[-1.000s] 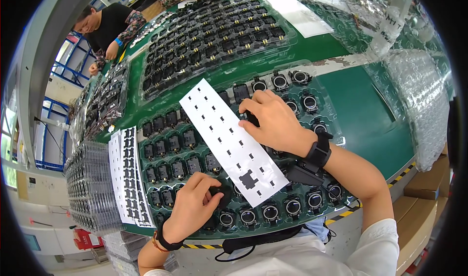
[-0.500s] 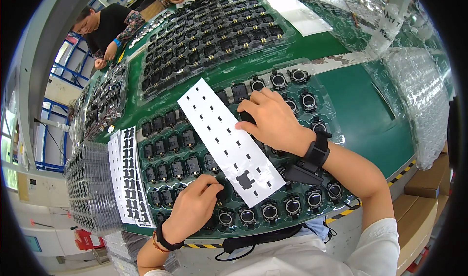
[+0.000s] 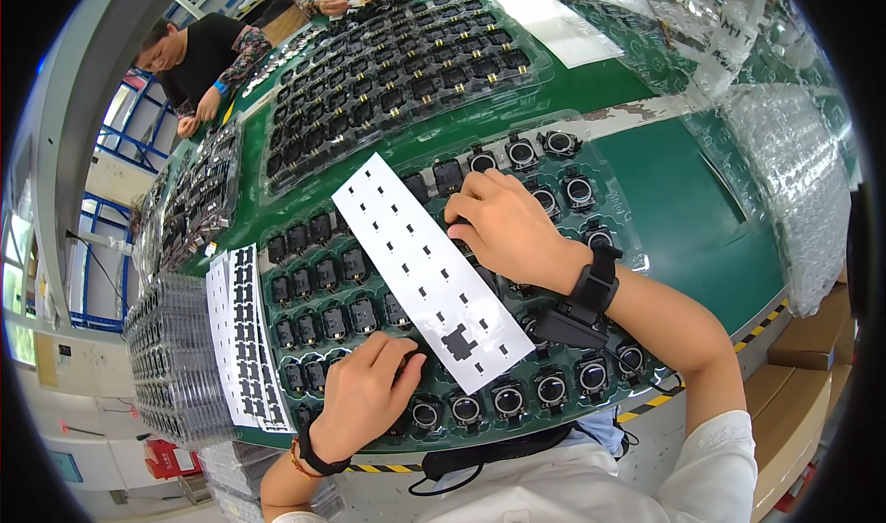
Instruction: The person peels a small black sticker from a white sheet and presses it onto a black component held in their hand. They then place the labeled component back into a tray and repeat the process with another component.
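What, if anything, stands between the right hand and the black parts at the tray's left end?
A white sheet does: it lies aslant between the right hand and those black parts. Nothing visible stands between them and the left hand.

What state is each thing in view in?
Near clear plastic tray: loaded, partly covered
White rectangular sheet with black shapes: slanted across that tray
Bare left hand: grip curled, over that tray
Bare right hand: grip curled, beside the sheet
Far clear plastic tray: loaded
Clear plastic trays at left: stacked
Clear bubble wrap: crumpled
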{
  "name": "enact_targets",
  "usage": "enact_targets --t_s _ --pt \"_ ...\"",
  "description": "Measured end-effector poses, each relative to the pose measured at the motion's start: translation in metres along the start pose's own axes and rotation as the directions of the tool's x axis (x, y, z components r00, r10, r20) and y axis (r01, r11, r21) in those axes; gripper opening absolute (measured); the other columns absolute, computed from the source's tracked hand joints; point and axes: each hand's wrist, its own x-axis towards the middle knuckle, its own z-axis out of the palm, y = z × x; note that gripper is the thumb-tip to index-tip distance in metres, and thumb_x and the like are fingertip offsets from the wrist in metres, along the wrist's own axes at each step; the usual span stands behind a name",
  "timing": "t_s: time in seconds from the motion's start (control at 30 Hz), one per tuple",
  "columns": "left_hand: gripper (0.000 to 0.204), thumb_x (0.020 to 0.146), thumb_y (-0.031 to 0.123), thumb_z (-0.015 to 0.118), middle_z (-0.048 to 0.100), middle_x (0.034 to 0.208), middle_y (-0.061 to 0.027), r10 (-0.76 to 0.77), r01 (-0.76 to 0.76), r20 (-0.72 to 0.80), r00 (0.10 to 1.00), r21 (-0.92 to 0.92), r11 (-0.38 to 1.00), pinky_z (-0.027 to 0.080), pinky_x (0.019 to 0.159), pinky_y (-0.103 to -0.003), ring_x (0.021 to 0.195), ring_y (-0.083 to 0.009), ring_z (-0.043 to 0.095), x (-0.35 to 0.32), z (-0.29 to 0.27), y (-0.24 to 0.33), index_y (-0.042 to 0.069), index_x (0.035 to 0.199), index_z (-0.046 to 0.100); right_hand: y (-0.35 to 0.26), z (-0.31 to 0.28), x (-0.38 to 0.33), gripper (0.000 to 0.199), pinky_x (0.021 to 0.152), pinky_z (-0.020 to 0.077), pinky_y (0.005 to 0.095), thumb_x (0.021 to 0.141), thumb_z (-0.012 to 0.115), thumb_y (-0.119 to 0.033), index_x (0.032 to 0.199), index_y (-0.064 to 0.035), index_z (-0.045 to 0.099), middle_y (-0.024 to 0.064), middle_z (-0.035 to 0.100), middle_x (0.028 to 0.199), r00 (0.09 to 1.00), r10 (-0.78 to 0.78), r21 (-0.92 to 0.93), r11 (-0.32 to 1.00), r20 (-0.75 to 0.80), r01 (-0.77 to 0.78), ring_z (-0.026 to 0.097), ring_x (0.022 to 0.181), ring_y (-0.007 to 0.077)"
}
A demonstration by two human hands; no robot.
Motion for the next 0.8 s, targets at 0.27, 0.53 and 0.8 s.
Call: enact_targets --t_s 0.27,0.53,0.8 --pt "0.022 0.074 0.022 0.076 0.050 0.048 -0.0007 -0.036 0.036 0.055 0.998 -0.002 0.999 0.037 0.037 -0.028 0.038 -0.0161 0.050 0.004 0.010 0.004 0.006 0.081 0.062 -0.013 -0.012 0.005 0.023 0.050 0.0432 0.0409 0.080 0.066 -0.024 0.074 -0.0050 0.055 0.0091 0.058 0.057 0.963 0.144 0.022 0.988 0.228 -0.153 0.059 0.056 0.0302" --pt "0.028 0.076 0.028 0.074 0.054 0.051 -0.0024 0.003 -0.007 0.049 0.999 0.083 0.997 0.039 0.037 -0.031 0.041 -0.0203 0.054 0.007 0.015 -0.003 0.006 0.076 0.057 -0.021 -0.014 0.003 0.026 0.054 0.0461 0.0362 0.077 0.071 -0.020 0.085 -0.0021 0.054 0.0102 0.061 0.065 0.942 0.115 0.151 0.974 0.315 -0.169 0.062 0.061 0.0259" --pt "0.025 0.079 0.012 0.072 0.066 0.084 -0.0093 -0.353 0.371 0.143 0.925 -0.550 0.748 0.049 0.055 -0.025 0.064 -0.0134 0.063 0.017 0.010 -0.010 0.002 0.095 0.057 -0.024 -0.016 0.011 0.012 0.064 0.0459 0.0231 0.085 0.063 -0.003 0.094 -0.0004 0.054 0.0049 0.059 0.085 0.955 0.189 0.751 0.591 0.227 -0.295 0.059 0.074 0.0095"
